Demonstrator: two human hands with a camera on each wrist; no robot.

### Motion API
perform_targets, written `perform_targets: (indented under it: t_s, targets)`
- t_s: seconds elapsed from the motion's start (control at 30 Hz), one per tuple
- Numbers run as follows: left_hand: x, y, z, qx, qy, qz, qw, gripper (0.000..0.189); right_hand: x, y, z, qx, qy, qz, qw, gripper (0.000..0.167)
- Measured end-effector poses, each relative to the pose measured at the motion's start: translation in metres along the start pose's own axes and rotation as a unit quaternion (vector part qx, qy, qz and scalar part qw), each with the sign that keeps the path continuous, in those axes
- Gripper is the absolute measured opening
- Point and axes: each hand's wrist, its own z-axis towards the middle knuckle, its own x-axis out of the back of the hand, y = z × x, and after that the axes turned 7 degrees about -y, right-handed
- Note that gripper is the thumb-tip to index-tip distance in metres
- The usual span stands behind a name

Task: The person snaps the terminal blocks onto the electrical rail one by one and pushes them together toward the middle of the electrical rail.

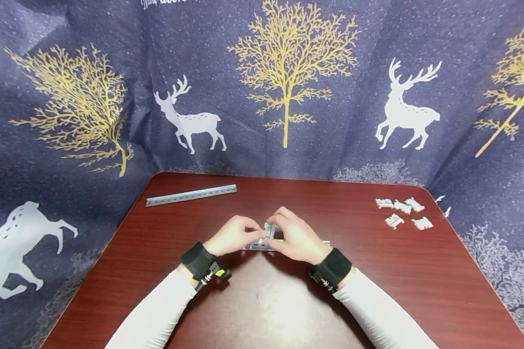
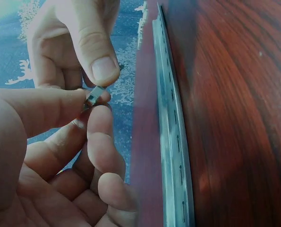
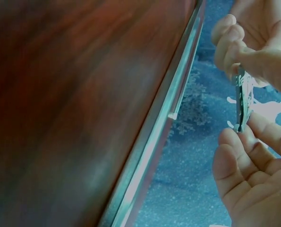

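Both hands meet over a slotted metal rail [image 1: 254, 246] lying on the table. Between them is a small, thin, pale terminal block [image 1: 269, 230]. My left hand [image 1: 235, 236] pinches one end of it with thumb and fingertips, as the left wrist view shows. The right hand [image 1: 298, 236] grips the block's other end, thumb and fingers on opposite sides. Seen from the right wrist, the block [image 3: 243, 99] stands edge-on between the fingertips, held above the rail [image 3: 154, 123]. Fingers cover part of the block and the middle of the rail.
A second slotted rail [image 1: 191, 195] lies at the table's back left. Several similar pale blocks [image 1: 394, 221] are grouped toward the back right. Behind the dark red table [image 1: 401, 271] hangs a blue cloth [image 1: 253, 121] printed with deer and trees.
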Motion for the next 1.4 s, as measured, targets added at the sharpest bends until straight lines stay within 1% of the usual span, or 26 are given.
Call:
perform_targets:
  t_s: [0.23,0.37,0.5,0.57,0.7,0.83,1.13,1.3,1.4]
  targets:
    - [-0.001,-0.001,0.000,0.003,-0.006,0.006,1.0000,0.011,-0.001,0.001,-0.001,0.012,0.010,-0.011,0.9998,0.044]
    - [0.000,0.001,-0.001,0.005,-0.002,0.001,1.0000,0.010,-0.001,0.001,-0.001,0.013,0.016,-0.022,0.9995,0.044]
    - [0.000,0.003,-0.002,-0.003,0.004,0.004,1.0000,0.010,0.000,0.001,-0.001,0.007,0.014,-0.025,0.9996,0.045]
    - [0.000,0.003,-0.002,-0.005,0.007,0.007,0.9999,0.011,0.000,0.001,-0.001,0.003,0.012,-0.021,0.9997,0.046]
    - [0.000,0.003,-0.003,0.002,0.009,0.006,0.9999,0.010,0.000,0.002,-0.002,-0.007,0.001,-0.012,0.9999,0.046]
    - [0.001,0.002,-0.003,0.005,0.010,0.010,0.9999,0.010,0.001,0.002,-0.002,-0.008,0.001,-0.001,1.0000,0.047]
    - [0.002,0.000,-0.002,0.004,0.021,0.017,0.9996,0.010,0.009,0.007,-0.004,-0.003,0.021,0.007,0.9997,0.043]
    - [0.002,0.003,-0.003,0.003,0.020,0.032,0.9993,0.009,0.013,0.010,-0.005,0.005,0.038,0.017,0.9991,0.038]
    - [0.002,0.007,-0.003,0.005,0.015,0.037,0.9992,0.009,0.015,0.011,-0.005,0.010,0.043,0.034,0.9984,0.034]
